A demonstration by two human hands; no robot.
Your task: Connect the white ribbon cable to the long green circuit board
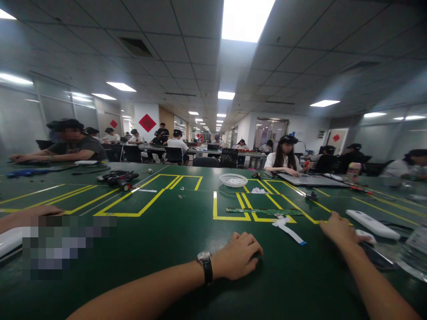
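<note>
My left hand point(237, 255), with a dark-strapped watch point(205, 267) at the wrist, rests on the green tabletop point(187, 275). Its fingers bend loosely, and nothing shows in them. My right hand point(340, 229) lies farther right by a yellow tape line, its fingers spread and bent down to the table. Between and ahead of the hands are a long, narrow green circuit board point(263, 212) and a white ribbon cable point(290, 230) with a blue end. Close to my right hand are a small white object point(366, 236), a dark phone-like slab point(378, 258) and a white oblong device point(372, 223).
A white plastic basket point(233, 180) and crumpled white paper point(259, 190) stand farther back. Dark tools point(120, 178) lie at left. A clear bottle point(415, 253) is at the right edge. Another person's forearm point(33, 217) reaches in from the left; a person point(283, 158) sits opposite.
</note>
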